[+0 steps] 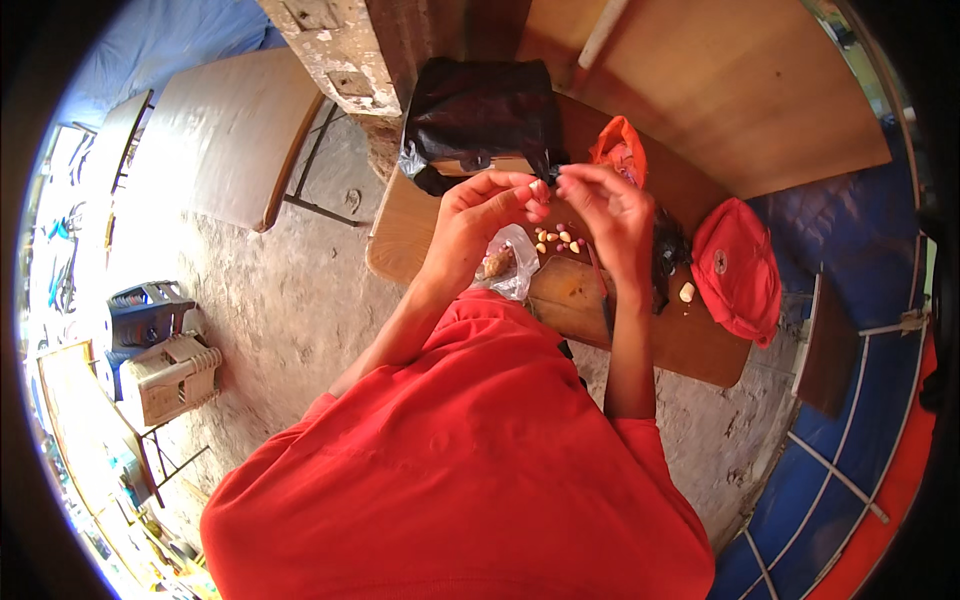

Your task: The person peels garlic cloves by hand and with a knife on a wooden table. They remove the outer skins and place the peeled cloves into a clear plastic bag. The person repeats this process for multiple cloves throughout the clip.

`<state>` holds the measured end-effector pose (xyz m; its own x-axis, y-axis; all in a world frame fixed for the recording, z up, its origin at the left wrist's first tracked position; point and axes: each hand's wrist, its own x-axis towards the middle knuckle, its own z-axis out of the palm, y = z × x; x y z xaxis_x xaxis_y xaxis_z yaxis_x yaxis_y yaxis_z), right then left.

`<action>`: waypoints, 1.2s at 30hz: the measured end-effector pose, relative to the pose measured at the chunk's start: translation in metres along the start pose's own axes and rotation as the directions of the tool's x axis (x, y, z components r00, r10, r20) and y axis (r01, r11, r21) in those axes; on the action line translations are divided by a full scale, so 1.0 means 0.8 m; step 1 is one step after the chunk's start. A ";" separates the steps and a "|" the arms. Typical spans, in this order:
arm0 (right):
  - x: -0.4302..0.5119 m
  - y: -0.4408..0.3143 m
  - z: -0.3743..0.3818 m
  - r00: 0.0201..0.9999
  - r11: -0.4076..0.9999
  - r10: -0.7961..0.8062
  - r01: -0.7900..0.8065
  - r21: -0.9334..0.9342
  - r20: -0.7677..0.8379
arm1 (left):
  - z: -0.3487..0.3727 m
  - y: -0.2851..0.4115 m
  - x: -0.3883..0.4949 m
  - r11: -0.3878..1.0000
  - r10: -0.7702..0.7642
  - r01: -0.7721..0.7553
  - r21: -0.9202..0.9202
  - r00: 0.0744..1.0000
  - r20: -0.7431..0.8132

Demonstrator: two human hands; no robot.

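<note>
My left hand (484,206) pinches a small pinkish-white piece (535,184), perhaps a garlic clove or small shallot, between thumb and fingertips above the wooden table (697,352). Just right of it is my right hand (611,210), its thumb and fingertips close together; whether they hold anything is too small to tell. Below the hands, several pale peeled cloves (564,236) and small purple bulbs (560,227) lie loose on the table. A clear plastic bag (525,266) with brownish and purple pieces stands nearer my body. The wooden board (562,289) lies beside it, partly under my right forearm.
A black plastic bag (480,97) over a box stands at the back. Toward the right are an orange bag (630,142), a dark bag (667,244), a pale piece (686,292) and a red cloth bag or cap (739,270). Plastic stools (171,379) stand on the floor, left.
</note>
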<state>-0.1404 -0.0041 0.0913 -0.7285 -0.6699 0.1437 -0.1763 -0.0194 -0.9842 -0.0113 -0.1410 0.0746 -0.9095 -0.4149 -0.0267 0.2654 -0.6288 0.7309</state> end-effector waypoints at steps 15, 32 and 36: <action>-0.051 -0.033 0.019 0.972 0.912 -0.207 0.152 -0.382 -0.109 | 0.025 -0.012 -0.004 0.970 -0.053 0.076 0.233 0.993 -0.102; -0.059 -0.016 0.020 0.962 0.978 -0.048 -0.008 -0.206 -0.267 | 0.026 -0.026 -0.003 0.966 -0.077 0.084 0.246 0.996 -0.040; -0.059 -0.010 0.016 0.969 0.990 -0.017 -0.018 -0.140 -0.248 | 0.024 -0.027 -0.001 0.927 -0.039 0.029 0.374 0.999 0.020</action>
<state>-0.0959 0.0181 0.0911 -0.8668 -0.4643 0.1820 -0.2542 0.0973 -0.9623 -0.0222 -0.1144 0.0724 -0.9252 -0.3771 -0.0416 0.1004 -0.3492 0.9317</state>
